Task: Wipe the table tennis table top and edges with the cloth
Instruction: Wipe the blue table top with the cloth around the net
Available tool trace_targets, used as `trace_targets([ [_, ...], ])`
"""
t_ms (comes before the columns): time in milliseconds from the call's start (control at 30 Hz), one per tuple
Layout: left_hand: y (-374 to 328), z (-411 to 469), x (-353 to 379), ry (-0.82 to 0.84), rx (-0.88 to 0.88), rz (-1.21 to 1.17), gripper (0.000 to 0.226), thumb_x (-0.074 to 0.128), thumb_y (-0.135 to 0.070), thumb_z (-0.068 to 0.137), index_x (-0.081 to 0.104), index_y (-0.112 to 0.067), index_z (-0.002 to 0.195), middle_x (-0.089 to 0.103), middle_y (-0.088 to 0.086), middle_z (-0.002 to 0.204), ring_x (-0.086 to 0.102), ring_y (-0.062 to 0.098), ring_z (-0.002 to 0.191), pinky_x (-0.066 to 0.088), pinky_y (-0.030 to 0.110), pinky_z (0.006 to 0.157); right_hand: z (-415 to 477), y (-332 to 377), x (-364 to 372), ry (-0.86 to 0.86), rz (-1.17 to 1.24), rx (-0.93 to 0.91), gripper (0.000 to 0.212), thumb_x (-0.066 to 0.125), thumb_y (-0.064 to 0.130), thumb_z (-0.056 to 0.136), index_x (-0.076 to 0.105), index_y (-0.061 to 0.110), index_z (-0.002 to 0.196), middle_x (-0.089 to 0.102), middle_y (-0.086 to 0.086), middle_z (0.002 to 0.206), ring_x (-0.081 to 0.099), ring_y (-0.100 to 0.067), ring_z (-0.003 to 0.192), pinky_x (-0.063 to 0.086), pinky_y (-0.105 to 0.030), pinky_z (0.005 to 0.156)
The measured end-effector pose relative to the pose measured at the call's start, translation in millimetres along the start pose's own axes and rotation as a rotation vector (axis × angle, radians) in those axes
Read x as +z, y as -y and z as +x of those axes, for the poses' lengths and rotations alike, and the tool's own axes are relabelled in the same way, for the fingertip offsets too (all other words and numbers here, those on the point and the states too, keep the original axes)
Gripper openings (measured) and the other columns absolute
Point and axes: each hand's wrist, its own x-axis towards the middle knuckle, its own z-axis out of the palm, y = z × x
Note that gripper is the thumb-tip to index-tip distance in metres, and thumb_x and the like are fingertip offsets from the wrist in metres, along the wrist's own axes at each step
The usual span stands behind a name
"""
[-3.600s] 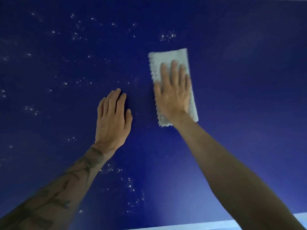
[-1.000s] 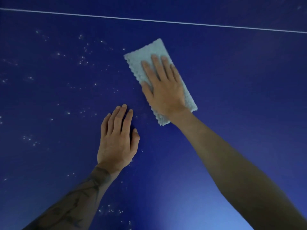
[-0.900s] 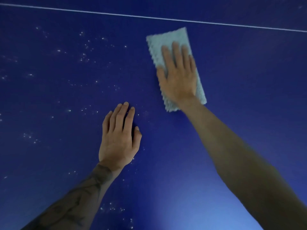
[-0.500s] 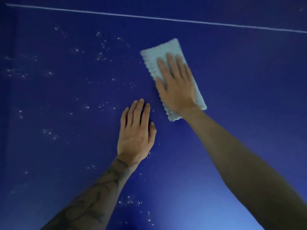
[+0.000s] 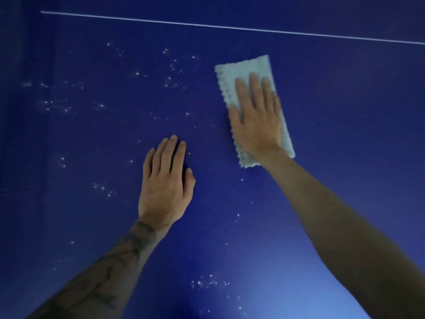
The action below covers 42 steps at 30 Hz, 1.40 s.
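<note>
**Right hand flat on cloth on the blue top, left hand braced beside it**

Blue table tennis table top fills the view. A thin white line crosses it near the far edge of the frame. Compared with half a second ago, the line's left end sits further into the frame, so the view has swung. The gap between the two hands is wider than it was then. The cloth also lies less slanted than before.

Right forearm comes in from the lower right, bare, reaching up and left. Left forearm comes in from the lower left, with dark tattoo marks along it.

Cloth is pale grey-blue, folded to a long strip with a scalloped left edge. It lies flat on the top, right of centre, well short of the white line.

Right hand is palm down on the cloth's nearer half, fingers straight and together, pressing rather than gripping. It is slightly blurred. The cloth's far end and near corner stick out past the hand.

Left hand is palm down on the bare top, left of and nearer than the cloth, not touching it. Its fingers are straight and close together, thumb alongside, holding nothing.

White specks are scattered over the top left of the cloth and near the bottom centre.
</note>
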Motion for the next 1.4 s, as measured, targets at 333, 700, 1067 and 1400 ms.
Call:
trace_targets([
  [333, 3.8, 1.3, 4.1, -0.027, 0.000, -0.027, 0.055, 0.039, -0.030, 0.108, 0.041, -0.005, 0.157, 0.037, 0.015, 0.166, 0.033, 0.032, 0.155, 0.024, 0.053, 0.128, 35.7, 61.1, 9.7, -0.017, -0.024, -0.176, 0.067, 0.017, 0.052, 0.111, 0.008, 0.025, 0.171, 0.001, -0.010, 0.179, -0.001, -0.033, 0.165, 0.003, -0.048, 0.134],
  [700, 5.6, 2.8, 5.5, -0.014, 0.005, -0.013, 0.056, 0.038, -0.031, 0.108, 0.040, -0.005, 0.158, 0.037, 0.015, 0.165, 0.034, 0.032, 0.154, 0.022, 0.052, 0.129, 69.8, 55.5, -0.5, -0.039, 0.032, 0.070, 0.067, 0.019, 0.051, 0.111, 0.004, 0.025, 0.171, -0.003, -0.011, 0.179, -0.005, -0.034, 0.165, 0.002, -0.051, 0.133],
  [1067, 3.8, 3.5, 3.2, -0.022, 0.008, -0.007, 0.055, 0.039, -0.029, 0.108, 0.043, -0.004, 0.156, 0.038, 0.016, 0.165, 0.035, 0.033, 0.153, 0.025, 0.054, 0.127, 44.0, 8.1, -1.5, -0.052, 0.004, 0.051, 0.065, 0.022, 0.051, 0.113, 0.007, 0.027, 0.171, 0.000, -0.007, 0.179, -0.002, -0.031, 0.165, 0.002, -0.048, 0.134],
  [1400, 3.8, 3.3, 3.8, -0.039, 0.013, -0.006, 0.055, 0.041, -0.028, 0.107, 0.043, -0.003, 0.156, 0.039, 0.017, 0.164, 0.035, 0.034, 0.153, 0.024, 0.053, 0.128, -33.9, 18.8, 16.7, 0.005, -0.056, -0.253, 0.064, 0.025, 0.051, 0.113, 0.013, 0.028, 0.171, 0.004, -0.006, 0.179, 0.001, -0.030, 0.165, 0.007, -0.048, 0.134],
])
